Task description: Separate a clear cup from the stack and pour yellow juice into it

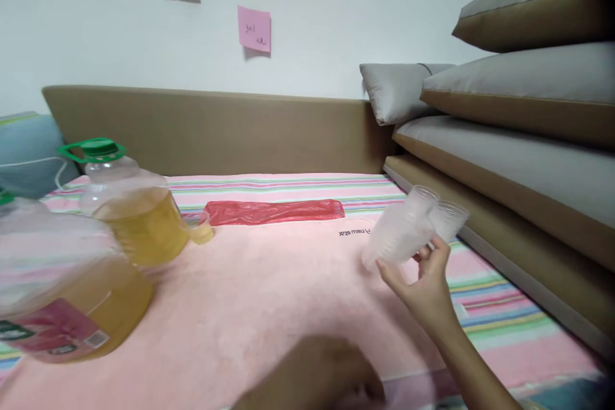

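Note:
My right hand (426, 283) is raised over the pink towel (269, 295), its fingers closed round a stack of clear plastic cups (401, 230) lying tilted with their mouths to the upper right. My left hand (314, 377) is a dark blur at the bottom edge, low over the towel; its fingers cannot be made out. Two large jugs of yellow oil stand at the left, the nearer one (62, 295) with a pink label, the farther one (132, 211) with a green cap. A small clear cup with yellow liquid (200, 229) sits against the farther jug.
A flattened red plastic bag (273, 211) lies at the towel's far edge on the striped sheet (504, 314). Stacked brown and grey cushions (519, 141) rise on the right. A brown headboard (230, 131) runs along the wall, with a blue pillow (26, 150) at far left.

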